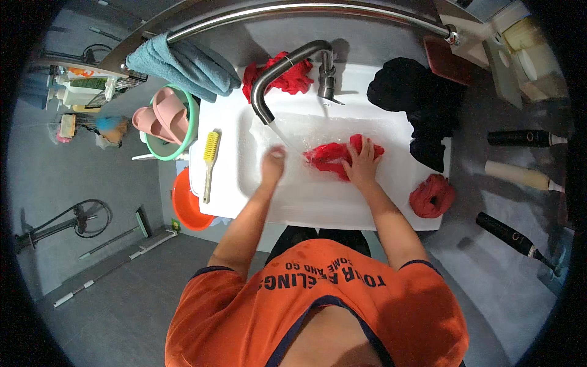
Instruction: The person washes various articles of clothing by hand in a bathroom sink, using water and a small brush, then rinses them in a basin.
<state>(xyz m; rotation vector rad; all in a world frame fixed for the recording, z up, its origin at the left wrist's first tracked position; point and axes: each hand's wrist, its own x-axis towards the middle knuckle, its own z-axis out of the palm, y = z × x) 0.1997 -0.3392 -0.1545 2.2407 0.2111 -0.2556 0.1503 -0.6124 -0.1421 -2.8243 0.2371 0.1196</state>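
Water runs from the dark metal faucet (270, 82) into the white sink (312, 204). A wet red cloth (330, 156) lies in the basin. My right hand (364, 163) rests on its right part with fingers spread; whether they grip the cloth cannot be told. My left hand (274, 163), blurred, is over the basin to the left of the cloth and apart from it; its fingers look curled, but their exact pose is unclear. A yellow-bristled brush (210, 158) lies on the sink's left ledge. Another red cloth (291, 80) is bunched behind the faucet.
Black cloth (403, 91) and a dark red bundled cloth (432, 196) lie on the right rim. A blue towel (183, 66) hangs from the metal rail (312, 7). At left are a green basin (192, 124) with pink slippers (169, 114) and an orange basin (188, 202).
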